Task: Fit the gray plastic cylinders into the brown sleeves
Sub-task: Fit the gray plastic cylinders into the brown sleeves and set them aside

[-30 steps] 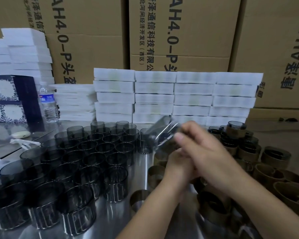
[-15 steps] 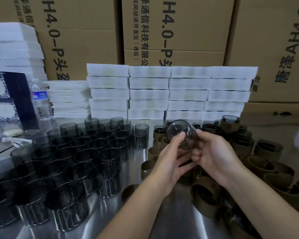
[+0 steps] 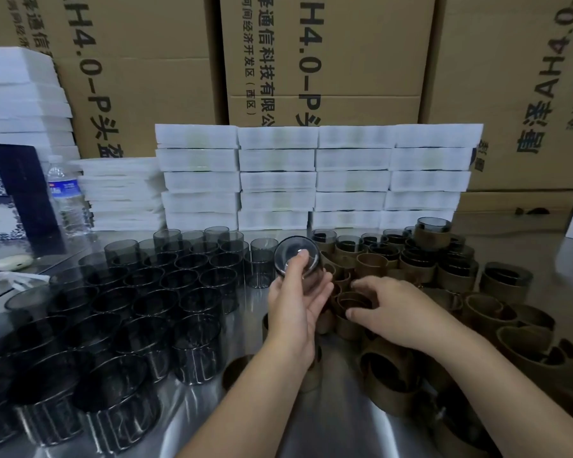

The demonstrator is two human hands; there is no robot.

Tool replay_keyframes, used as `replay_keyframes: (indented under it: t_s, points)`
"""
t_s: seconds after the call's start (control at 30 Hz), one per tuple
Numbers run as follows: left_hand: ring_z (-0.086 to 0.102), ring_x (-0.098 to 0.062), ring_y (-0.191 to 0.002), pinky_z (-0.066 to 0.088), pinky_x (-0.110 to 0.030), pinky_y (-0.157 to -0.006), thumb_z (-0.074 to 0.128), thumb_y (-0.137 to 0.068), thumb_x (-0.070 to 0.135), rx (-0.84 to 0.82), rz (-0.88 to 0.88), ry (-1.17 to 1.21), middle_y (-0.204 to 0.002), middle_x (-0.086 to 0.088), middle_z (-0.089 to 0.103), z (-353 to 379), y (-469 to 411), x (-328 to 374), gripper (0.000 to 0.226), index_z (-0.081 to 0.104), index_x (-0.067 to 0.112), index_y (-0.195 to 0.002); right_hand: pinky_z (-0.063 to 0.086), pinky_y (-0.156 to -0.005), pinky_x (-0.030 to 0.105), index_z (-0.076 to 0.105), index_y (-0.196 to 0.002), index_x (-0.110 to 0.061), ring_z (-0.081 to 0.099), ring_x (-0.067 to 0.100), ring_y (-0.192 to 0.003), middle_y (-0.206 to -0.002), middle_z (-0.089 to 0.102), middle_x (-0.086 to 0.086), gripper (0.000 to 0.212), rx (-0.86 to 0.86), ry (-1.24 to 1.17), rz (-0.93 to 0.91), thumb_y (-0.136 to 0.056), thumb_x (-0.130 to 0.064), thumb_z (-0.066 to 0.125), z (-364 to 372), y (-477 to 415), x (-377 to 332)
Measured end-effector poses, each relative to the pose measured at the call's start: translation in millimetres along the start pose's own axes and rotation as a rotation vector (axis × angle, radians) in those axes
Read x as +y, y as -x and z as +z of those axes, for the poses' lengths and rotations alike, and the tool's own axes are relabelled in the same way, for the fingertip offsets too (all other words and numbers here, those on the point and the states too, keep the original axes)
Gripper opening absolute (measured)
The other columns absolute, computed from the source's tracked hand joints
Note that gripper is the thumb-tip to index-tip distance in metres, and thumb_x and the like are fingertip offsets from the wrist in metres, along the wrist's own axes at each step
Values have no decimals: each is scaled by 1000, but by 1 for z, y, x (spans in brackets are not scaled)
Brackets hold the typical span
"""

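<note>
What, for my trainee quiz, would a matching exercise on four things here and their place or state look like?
Things:
1. left hand
2. right hand
3. bottle
4. white trays

Place or state:
A. stands far left on the table
B. stacked along the back
C. holds a gray cylinder
D. grips a brown sleeve

Pairs: 1-C, 2-D, 3-A, 4-B

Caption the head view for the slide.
Left hand holds a gray cylinder while right hand grips a brown sleeve in the pile.
</note>
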State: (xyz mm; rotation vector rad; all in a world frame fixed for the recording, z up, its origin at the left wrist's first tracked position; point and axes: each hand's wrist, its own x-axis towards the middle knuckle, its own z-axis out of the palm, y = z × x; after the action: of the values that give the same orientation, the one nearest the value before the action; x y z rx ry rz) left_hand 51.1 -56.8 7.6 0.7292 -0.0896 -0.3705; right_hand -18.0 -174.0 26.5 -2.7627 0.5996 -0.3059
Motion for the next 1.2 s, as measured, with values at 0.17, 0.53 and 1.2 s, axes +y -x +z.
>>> replay_keyframes:
  t_s: [0.17,0.53,1.2]
  points:
    - [74,-23,-78,61,-27,-66,72,-83,24,54,30,20,-98,-17,67,-4,-5,2,35,56,6,-108,41,-96,34,67,-107,-35,51,18,-115,-118,62,-8,27,-7,104,10,-85,-48,57,5,-1,2]
    - [71,-15,-63,61,-34,-73,69,-86,29,20,-7,155,-73,-8,69,-7,-9,5,21,63,10,-94,43,-94,34,55,-89,-35,46,17,-108,-101,46,-7,19,20,3,-38,-79,-44,67,11,-4,2]
    - [71,-14,-63,61,-34,-73,68,-85,24,-120,55,78,-66,-3,70,-7,-9,6,15,65,9,-84,37,-62,33,49,-84,-19,53,19,-77,-77,55,-1,25,440,-593,-49,-97,-36,37,-1,-2,0]
